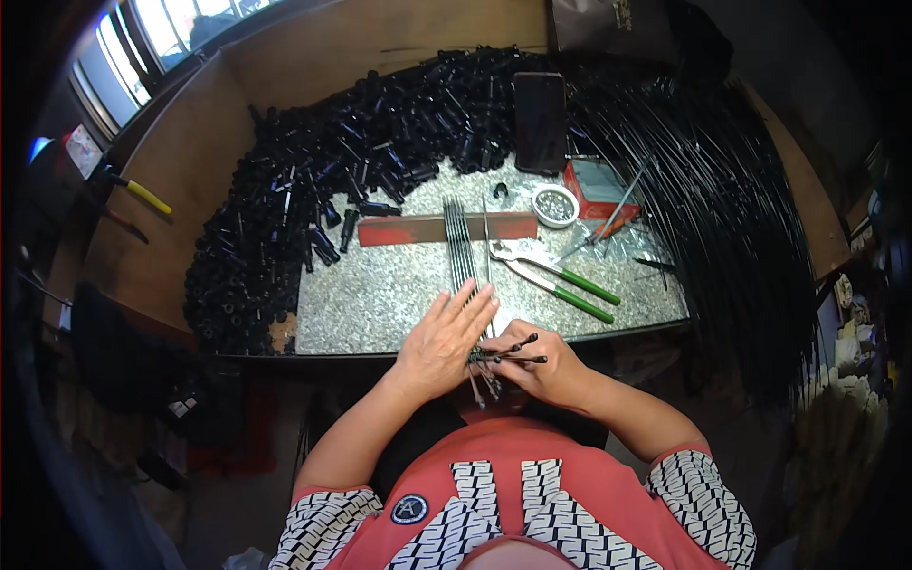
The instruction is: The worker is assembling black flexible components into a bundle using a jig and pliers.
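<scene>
My left hand (445, 344) lies flat with its fingers stretched out over a row of thin dark metal rods (459, 237). Their far ends rest side by side across a reddish-brown bar (404, 231) on the speckled slab. Nearer to me, my right hand (546, 363) is closed around the near ends of the thin rods, several of which fan out with small dark knobs at their tips. One separate thin rod (487, 249) runs just right of the row. Green-handled pliers (562, 281) lie to the right of my hands.
Black tubular parts (380, 123) are heaped at the far left, and long black rods (731, 180) at the right. A phone (540, 123), a white dish of small metal pieces (555, 206), a red box (598, 195) and a screwdriver (608, 228) lie between. The slab's front edge (323, 353) is near me.
</scene>
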Available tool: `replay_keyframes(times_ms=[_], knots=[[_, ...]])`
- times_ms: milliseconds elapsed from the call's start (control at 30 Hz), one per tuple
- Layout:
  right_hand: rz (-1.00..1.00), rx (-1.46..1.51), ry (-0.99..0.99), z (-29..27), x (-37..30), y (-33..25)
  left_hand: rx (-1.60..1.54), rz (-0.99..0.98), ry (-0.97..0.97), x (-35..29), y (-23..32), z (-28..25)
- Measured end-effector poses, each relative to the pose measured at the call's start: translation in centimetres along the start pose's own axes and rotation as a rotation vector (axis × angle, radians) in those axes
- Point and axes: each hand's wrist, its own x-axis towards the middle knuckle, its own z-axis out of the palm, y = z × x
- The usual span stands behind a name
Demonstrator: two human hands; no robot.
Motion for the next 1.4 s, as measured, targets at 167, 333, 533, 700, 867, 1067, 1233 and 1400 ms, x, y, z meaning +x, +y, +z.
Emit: replay_keyframes(times_ms=[167, 333, 533, 700, 867, 1067, 1233, 1400], knots=[[-0.051, -0.043, 0.008, 0.1, 0.5, -0.4, 0.083, -0.008, 0.013, 0.0, 0.2, 0.5], [-0.021, 0.031, -0.044, -0.1, 0.4, -0.8, 0.046, 0.009, 0.027, -0.4, 0.2, 0.1], [-0.042, 0.049, -0.165, -2.4, 0.6, -1.0, 0.011, 0.059, 0.052, 0.1, 0.0, 0.5], [-0.056, -0.295, 0.013, -8.8, 2.9, 0.9, -0.079, 0.026, 0.074, 0.0, 0.1, -0.1], [0.121, -0.879, 0.205, -16.9, 7.3, 7.7, -0.045, -0.01, 0.058, 0.4, 0.4, 0.0], [0.322, -1.201, -0.053, -17.9, 10.9, 12.0, 0.142, -0.107, 0.052, 0.1, 0.8, 0.3], [0.319, -1.264, -0.126, -17.4, 11.4, 13.4, -0.002, -0.108, 0.016, 0.2, 0.3, 0.0], [0.239, -1.28, -0.125, -17.9, 10.5, 13.8, 0.018, -0.09, 0.053, 0.1, -0.1, 0.9]])
